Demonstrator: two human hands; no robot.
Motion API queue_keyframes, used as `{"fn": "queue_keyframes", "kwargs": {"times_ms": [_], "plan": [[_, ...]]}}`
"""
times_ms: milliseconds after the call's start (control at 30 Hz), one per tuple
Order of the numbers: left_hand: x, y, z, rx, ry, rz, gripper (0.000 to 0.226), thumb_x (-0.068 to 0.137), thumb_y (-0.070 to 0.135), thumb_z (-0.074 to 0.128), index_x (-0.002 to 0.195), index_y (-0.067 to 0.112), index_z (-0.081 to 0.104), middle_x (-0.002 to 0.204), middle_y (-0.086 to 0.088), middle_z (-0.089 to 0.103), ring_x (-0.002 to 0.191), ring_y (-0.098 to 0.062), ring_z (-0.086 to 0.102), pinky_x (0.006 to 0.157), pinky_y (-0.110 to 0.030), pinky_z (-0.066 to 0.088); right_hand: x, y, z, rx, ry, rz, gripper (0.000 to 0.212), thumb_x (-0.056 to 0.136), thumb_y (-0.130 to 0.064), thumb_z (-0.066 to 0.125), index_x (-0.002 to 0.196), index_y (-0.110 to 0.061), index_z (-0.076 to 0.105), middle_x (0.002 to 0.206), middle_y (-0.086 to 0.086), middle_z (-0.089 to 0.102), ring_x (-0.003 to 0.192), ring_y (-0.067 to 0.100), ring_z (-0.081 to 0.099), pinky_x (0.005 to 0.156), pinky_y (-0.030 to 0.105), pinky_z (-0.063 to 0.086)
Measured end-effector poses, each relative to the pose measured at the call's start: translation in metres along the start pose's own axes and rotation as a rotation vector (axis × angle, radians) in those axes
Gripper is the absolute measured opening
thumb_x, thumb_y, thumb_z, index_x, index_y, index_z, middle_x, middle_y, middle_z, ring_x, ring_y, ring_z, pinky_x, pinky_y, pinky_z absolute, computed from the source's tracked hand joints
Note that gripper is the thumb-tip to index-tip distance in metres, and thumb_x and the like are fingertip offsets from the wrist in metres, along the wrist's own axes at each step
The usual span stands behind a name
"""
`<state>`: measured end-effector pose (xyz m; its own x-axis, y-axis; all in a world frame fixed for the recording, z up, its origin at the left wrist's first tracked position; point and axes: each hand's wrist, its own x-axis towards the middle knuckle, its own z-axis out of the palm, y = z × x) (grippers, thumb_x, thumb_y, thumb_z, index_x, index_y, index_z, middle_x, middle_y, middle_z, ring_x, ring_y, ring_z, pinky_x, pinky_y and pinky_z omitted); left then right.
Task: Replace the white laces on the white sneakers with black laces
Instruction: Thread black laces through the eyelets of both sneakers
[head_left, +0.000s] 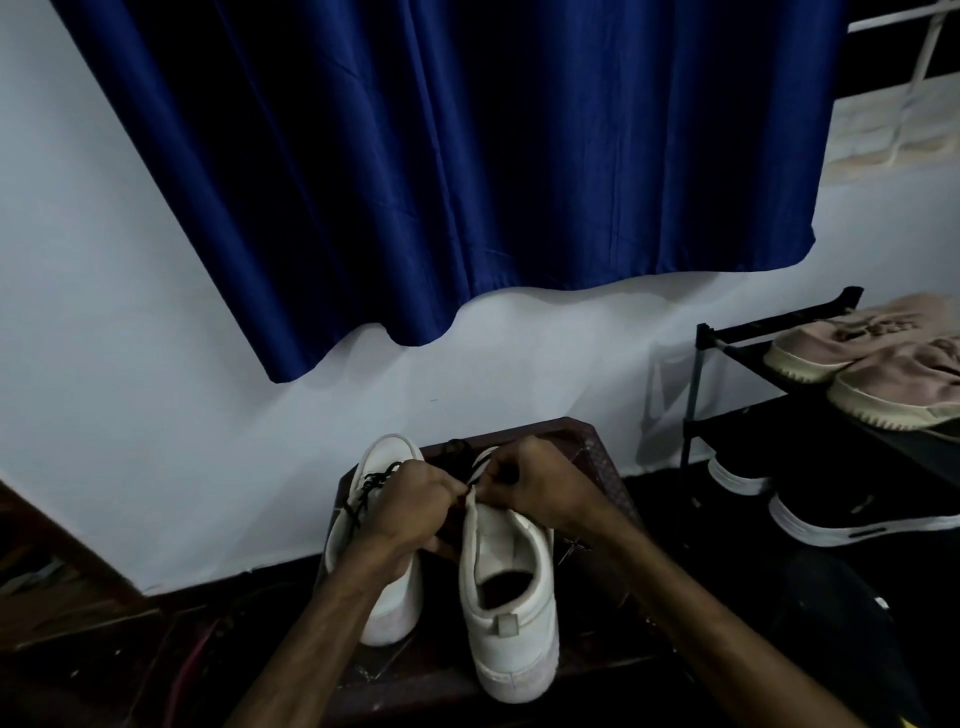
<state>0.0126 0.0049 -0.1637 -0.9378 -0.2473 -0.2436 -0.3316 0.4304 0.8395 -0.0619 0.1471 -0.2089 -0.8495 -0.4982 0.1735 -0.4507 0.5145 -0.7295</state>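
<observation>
There is only one view, from a wide-angle camera on the person's head. It faces forward and down toward the wall (130, 338), tilted a little. The hands are near, low at 6 o'clock; the blue curtain (441, 156) fills 12 o'clock, the shoe rack (737, 332) stands at 3 o'clock.

Light: dim room, my view is mostly dark.
Brightest part: the white wall (156, 322) looks pale blue-grey.
Shadows: the blue curtain (441, 156) has deep black folds; floor (130, 675) almost black.
Sharpness: my left hand (410, 499) and right hand (524, 483) look soft, a little blurred.
Distortion: wide lens tilts and bends lines near the edges.
Noise: dark corners are grainy, details lost.
</observation>
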Motion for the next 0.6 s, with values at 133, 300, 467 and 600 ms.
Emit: {"fn": "queue_keyframes", "kwargs": {"times_ms": [133, 300, 467, 600], "plan": [[0.011, -0.01, 0.007, 0.253, 0.173, 0.105, 0.021, 0.085, 0.011, 0.064, 0.066, 0.02, 0.069, 0.078, -0.002, 0.073, 0.08, -0.023, 0.069, 0.072, -0.037, 0.058, 0.001, 0.001, 0.01, -0.085, 0.098, -0.071, 0.01, 0.068, -0.024, 0.073, 0.063, -0.025, 0.064, 0.072, -0.007, 0.069, 0.075, 0.018, 0.063, 0.069, 0.04, 0.054], [0.015, -0.009, 0.014, 0.543, 0.252, 0.153, 0.014, 0.086, 0.017, 0.058, 0.083, 0.014, 0.071, 0.097, -0.003, 0.074, 0.099, -0.025, 0.066, 0.081, -0.032, 0.051, -0.002, 0.001, 0.009, -0.061, 0.141, -0.12, 0.007, 0.068, -0.021, 0.076, 0.064, -0.02, 0.071, 0.078, -0.007, 0.072, 0.076, 0.012, 0.063, 0.074, 0.027, 0.039], [0.017, -0.019, 0.031, 0.579, 0.241, 0.107, 0.026, 0.097, 0.02, 0.048, 0.113, 0.002, 0.057, 0.116, -0.015, 0.065, 0.11, -0.031, 0.06, 0.089, -0.033, 0.046, -0.002, 0.004, 0.007, -0.078, 0.077, -0.042, 0.014, 0.071, -0.037, 0.069, 0.075, -0.024, 0.073, 0.096, -0.004, 0.061, 0.094, 0.019, 0.055, 0.08, 0.037, 0.047], [0.008, -0.022, 0.046, 0.579, 0.274, 0.13, 0.033, 0.102, 0.023, 0.038, 0.12, 0.002, 0.054, 0.12, -0.014, 0.059, 0.112, -0.031, 0.056, 0.091, -0.034, 0.043, -0.019, -0.008, -0.001, -0.108, 0.186, -0.027, 0.043, 0.091, -0.049, 0.046, 0.073, -0.017, 0.07, 0.084, 0.001, 0.065, 0.085, 0.016, 0.059, 0.078, 0.04, 0.049]]}}
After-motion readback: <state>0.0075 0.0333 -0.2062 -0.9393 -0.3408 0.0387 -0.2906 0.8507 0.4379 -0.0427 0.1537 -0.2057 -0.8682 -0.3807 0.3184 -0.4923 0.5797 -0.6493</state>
